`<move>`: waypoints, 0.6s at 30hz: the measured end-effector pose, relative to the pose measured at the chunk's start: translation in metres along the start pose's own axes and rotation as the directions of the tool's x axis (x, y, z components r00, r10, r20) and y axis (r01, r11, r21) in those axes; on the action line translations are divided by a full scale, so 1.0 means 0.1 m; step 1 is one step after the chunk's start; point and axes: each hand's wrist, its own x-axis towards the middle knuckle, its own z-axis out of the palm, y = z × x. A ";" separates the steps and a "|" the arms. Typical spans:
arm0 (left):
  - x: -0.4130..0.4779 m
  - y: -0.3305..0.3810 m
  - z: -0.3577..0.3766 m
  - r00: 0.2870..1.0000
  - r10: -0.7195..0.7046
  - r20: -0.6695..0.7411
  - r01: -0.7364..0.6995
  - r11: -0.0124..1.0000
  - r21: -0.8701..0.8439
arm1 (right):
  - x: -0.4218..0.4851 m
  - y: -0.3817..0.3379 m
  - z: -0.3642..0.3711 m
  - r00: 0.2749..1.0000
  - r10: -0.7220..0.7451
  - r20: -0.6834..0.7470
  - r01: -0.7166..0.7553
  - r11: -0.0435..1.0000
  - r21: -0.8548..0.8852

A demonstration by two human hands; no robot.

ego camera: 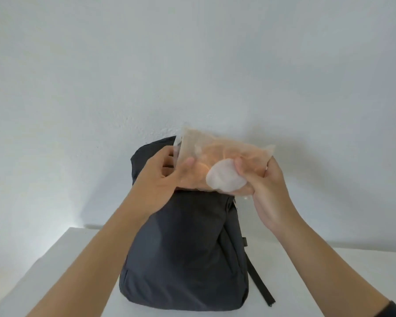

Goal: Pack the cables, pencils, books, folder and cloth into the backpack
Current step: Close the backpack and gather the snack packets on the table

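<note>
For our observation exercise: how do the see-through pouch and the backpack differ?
The pouch is translucent, showing orange contents; the backpack is dark and opaque. The pouch is small and held by the left hand and right hand; the backpack is larger and stands on the white table. Both are soft.

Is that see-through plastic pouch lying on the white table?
No, the left hand and right hand hold the see-through plastic pouch above the dark grey backpack.
</note>
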 end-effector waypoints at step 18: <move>-0.27 -0.09 -0.39 0.896 0.008 0.444 -0.360 0.596 0.718 | 0.32 -0.10 0.70 0.973 0.009 0.229 0.178 0.601 -0.779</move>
